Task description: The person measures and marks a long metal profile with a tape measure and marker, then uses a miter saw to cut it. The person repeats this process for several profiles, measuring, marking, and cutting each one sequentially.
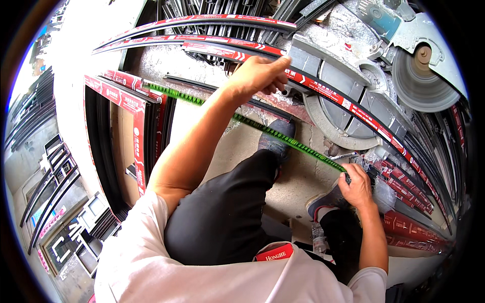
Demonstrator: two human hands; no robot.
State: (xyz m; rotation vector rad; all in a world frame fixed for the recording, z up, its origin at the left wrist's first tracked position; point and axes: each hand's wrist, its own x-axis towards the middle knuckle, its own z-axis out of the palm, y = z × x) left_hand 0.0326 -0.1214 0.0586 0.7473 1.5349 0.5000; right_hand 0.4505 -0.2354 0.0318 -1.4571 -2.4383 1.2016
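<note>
A red-labelled strip (348, 105) crosses before the saw (419, 87). Your right fingers (354, 173) pinch the green tape (288, 141), running under your left forearm (194, 139); left fingers (273, 87) half-curl at the strip, grip unclear.

The worker wears a pale, nearly white shirt (202, 283), its short sleeves (139, 219) leaving both forearms bare. I can see a red patch (275, 253) with white lettering near its front hem. The trousers (222, 212) are plain black, the shoes (279, 137) dark grey, one showing a whitish sole edge. Left hand (260, 76) and right hand (357, 186) are ungloved.
</note>
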